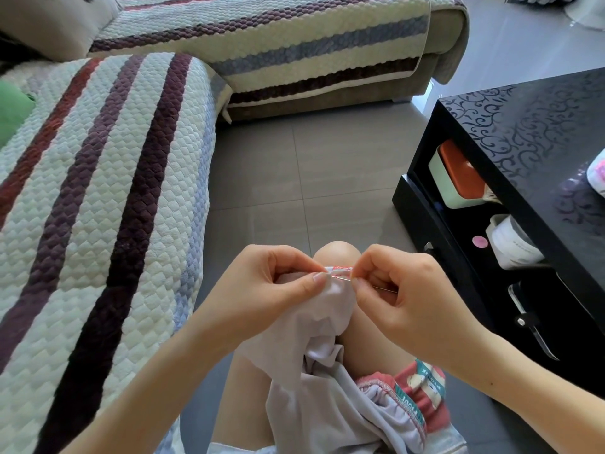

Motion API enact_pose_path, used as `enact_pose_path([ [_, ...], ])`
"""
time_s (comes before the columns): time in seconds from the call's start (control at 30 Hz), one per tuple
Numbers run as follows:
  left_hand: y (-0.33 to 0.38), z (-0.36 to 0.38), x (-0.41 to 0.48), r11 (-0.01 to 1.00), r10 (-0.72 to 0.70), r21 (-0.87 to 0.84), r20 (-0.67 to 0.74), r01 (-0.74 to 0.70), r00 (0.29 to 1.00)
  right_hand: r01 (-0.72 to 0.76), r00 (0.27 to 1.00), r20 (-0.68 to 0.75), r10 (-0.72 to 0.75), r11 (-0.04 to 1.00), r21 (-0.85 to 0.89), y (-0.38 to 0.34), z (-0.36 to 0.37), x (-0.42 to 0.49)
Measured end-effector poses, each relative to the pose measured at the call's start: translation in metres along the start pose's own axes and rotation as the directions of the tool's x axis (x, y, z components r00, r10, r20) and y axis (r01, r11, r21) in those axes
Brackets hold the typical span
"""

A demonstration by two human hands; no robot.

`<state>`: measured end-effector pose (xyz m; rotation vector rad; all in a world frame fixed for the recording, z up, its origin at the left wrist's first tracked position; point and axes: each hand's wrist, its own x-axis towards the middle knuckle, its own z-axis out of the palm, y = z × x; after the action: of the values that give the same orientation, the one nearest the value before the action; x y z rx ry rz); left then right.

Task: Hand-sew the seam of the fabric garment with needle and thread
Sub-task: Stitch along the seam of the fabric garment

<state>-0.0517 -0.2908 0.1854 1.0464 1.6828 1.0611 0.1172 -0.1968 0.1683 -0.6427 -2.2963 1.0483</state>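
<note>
The person sits with one bare knee (334, 254) raised, and over it lies the pale lilac garment (316, 326), its bulk trailing down into the lap where a gathered elastic edge (389, 399) with pink trim shows. The left hand (271, 286) pinches a small fold of the cloth at its top edge, thumb and forefinger pressed together on the seam (337, 273), the other fingers curled behind. The right hand (404, 291), just beside it, pinches the needle (383, 288) between thumb and forefinger; the thin steel shaft runs back under the curled fingers, with its tip at the fold. A short run of red thread (340, 276) marks the seam between the two hands. A red and teal printed cloth (424, 386) lies at the lap, though I cannot tell whether it belongs to the garment. To the left stands a sofa (108, 178) under a quilted cover striped in cream, purple, red and blue, with a green cushion (13, 113) at its far edge. The floor (294, 165) is grey tile. On the right is a glossy black bench (530, 126) with a scroll pattern on top; its lower shelf holds a pale box with an orange lid (456, 173), a white container (510, 242), a small pink disc (479, 241) and what looks like a bladed tool (537, 327).
</note>
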Motion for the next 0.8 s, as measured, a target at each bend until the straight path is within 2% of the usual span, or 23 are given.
enact_pose_path([
  [0.2,-0.001,0.001,0.000,1.000,-0.007,0.008,0.016,0.007,1.000,0.011,1.000,0.016,-0.011,1.000,0.002,-0.003,0.003,0.003],
  [0.4,0.001,0.001,-0.002,0.998,-0.052,-0.024,-0.020,0.052,0.998,-0.077,0.995,0.075,0.062,0.971,0.226,0.000,-0.006,0.003],
  [0.53,0.003,0.000,-0.002,0.996,-0.062,-0.065,0.031,0.064,0.998,-0.210,0.975,0.148,0.163,0.894,0.395,0.005,-0.009,0.005],
  [0.63,0.004,-0.002,-0.002,0.992,-0.073,-0.101,0.085,0.081,0.994,-0.303,0.951,0.230,0.209,0.787,0.537,0.004,-0.011,0.008],
  [0.8,0.006,-0.003,-0.004,0.970,-0.084,-0.214,0.146,0.114,0.986,-0.416,0.907,0.347,0.240,0.645,0.641,0.005,-0.012,0.010],
])
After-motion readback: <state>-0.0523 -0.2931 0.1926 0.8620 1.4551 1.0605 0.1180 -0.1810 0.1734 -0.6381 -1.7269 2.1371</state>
